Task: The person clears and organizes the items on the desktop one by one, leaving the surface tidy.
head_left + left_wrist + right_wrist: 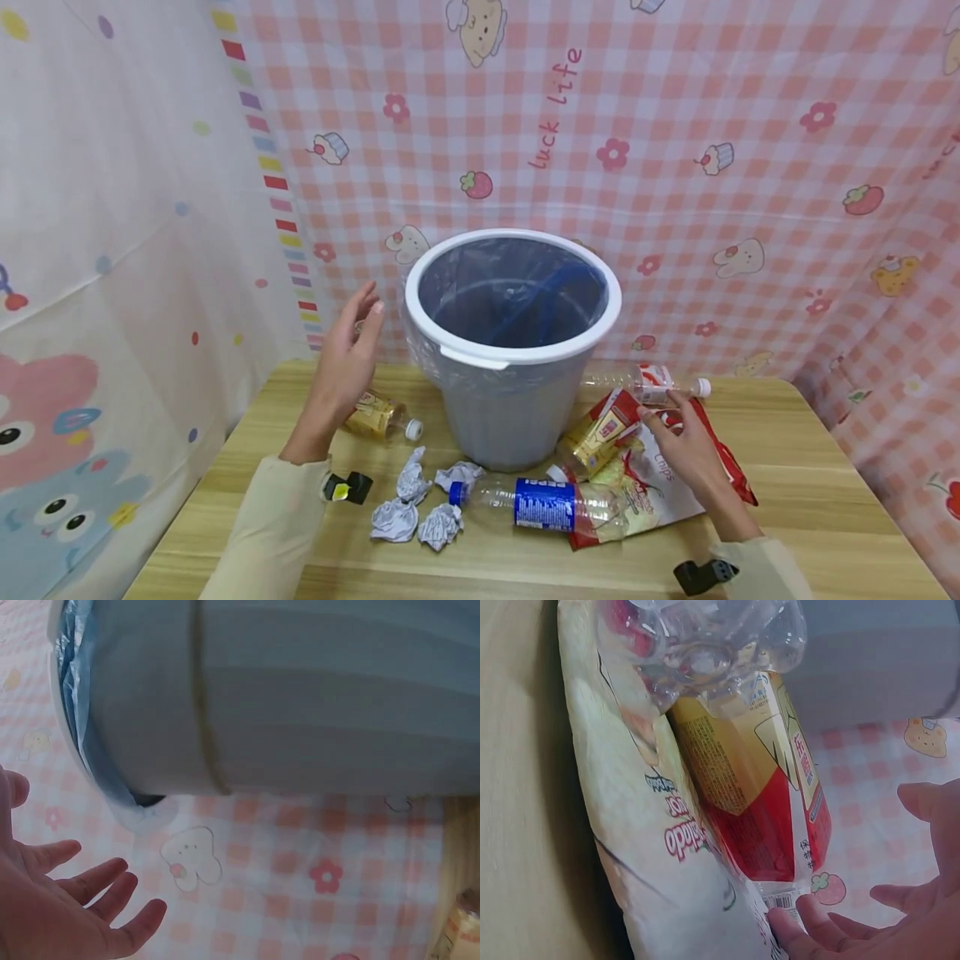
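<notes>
My left hand (348,354) is raised beside the left of a grey trash can (502,421), its fingers spread and holding nothing. The can has a white rim and a clear liner. On the right, my right hand (686,454) hovers over a chips bag (660,487) with fingers apart, its fingertips right at the base of a red-and-yellow labelled bottle (742,787). That bottle leans on the bag, cap toward the can. A clear bottle with a blue label (543,504) lies in front, partly over the bag.
Several crumpled paper balls (395,520) lie in front of the can on the wooden table (247,442). Below my left hand is another yellow-labelled bottle (375,415). A clear bottle with a white cap (652,383) lies behind the bag. A checked cloth (525,125) hangs behind.
</notes>
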Demonstrator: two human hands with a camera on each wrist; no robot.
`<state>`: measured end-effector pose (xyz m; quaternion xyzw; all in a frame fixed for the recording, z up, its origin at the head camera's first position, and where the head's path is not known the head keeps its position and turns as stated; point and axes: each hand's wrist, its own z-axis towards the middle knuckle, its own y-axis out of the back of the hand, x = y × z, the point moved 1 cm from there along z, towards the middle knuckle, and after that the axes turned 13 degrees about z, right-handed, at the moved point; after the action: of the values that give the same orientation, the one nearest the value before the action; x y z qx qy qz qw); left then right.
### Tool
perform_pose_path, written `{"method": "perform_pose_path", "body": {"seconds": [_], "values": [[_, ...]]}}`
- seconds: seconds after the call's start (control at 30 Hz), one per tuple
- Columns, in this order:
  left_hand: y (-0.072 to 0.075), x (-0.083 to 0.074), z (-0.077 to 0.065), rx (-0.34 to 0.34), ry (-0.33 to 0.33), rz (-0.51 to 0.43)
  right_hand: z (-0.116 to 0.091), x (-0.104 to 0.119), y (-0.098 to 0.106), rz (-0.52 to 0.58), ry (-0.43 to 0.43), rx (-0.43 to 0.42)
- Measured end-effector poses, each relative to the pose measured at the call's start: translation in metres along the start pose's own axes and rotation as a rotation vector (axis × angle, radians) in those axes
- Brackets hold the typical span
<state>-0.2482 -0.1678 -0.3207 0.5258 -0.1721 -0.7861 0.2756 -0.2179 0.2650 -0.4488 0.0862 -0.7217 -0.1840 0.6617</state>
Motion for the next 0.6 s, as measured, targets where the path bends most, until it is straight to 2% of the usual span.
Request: {"method": "perform_pose_path", "body": {"seconds": [0.17,0.4,0.6], "values": [[-0.003,-0.011,0.008,0.036,0.030,-0.050,0.002,-0.001,-0.004,0.012,-0.020,0.001],[-0.013,-0.021,0.018,0.042,0.006,-0.146,0.004,-0.004,-0.009,0.065,-0.023,-0.003],[-0.024,-0.028,0.025,0.072,0.019,-0.215,0.008,-0.006,-0.013,0.130,-0.027,-0.005]]}}
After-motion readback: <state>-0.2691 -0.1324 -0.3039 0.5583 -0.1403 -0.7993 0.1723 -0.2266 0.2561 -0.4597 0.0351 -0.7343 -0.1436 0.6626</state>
